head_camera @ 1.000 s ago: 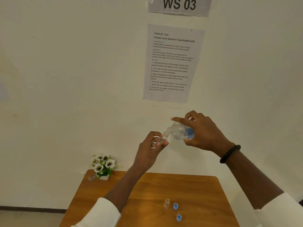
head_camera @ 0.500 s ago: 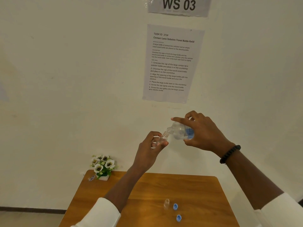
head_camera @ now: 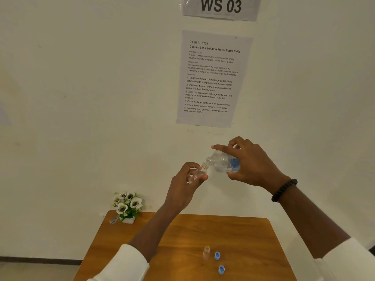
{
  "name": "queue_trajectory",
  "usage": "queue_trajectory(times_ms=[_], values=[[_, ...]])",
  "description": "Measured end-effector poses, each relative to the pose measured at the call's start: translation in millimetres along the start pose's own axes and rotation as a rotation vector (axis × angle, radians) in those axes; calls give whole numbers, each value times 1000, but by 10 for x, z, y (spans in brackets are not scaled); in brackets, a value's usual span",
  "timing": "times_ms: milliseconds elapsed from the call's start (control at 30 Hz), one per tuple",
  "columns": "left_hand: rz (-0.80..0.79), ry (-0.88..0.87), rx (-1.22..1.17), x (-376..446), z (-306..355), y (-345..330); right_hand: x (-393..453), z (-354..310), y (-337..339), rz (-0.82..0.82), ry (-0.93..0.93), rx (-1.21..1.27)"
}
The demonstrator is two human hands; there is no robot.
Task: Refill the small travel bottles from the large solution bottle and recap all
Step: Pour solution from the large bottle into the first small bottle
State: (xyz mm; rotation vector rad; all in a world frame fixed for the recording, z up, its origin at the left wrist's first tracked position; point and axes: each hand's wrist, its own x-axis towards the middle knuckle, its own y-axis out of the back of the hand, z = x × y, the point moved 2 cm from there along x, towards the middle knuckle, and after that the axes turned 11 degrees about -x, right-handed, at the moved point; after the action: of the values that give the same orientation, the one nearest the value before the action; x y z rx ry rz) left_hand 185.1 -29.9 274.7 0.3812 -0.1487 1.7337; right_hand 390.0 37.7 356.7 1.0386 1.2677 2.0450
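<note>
High above the wooden table point(head_camera: 154, 236), my right hand point(head_camera: 253, 165) grips the large clear solution bottle point(head_camera: 222, 161) with a blue label, tipped on its side with its open mouth pointing left. My left hand point(head_camera: 183, 186) pinches a small clear travel bottle point(head_camera: 199, 171), its neck touching the big bottle's mouth. A second small clear bottle point(head_camera: 206, 252) stands uncapped on the table. Two blue caps point(head_camera: 217, 255) point(head_camera: 221, 269) lie just right of it.
A small white pot of white flowers point(head_camera: 127, 205) sits at the table's back left corner, with a tiny item point(head_camera: 113, 220) beside it. An instruction sheet point(head_camera: 213, 78) and a "WS 03" sign point(head_camera: 221, 7) hang on the wall.
</note>
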Motion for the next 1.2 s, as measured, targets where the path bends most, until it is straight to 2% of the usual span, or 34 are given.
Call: queue_trajectory(times_ms=[1200], values=[[3, -14, -25, -2, 24, 2, -12, 7, 12, 8, -2, -12]])
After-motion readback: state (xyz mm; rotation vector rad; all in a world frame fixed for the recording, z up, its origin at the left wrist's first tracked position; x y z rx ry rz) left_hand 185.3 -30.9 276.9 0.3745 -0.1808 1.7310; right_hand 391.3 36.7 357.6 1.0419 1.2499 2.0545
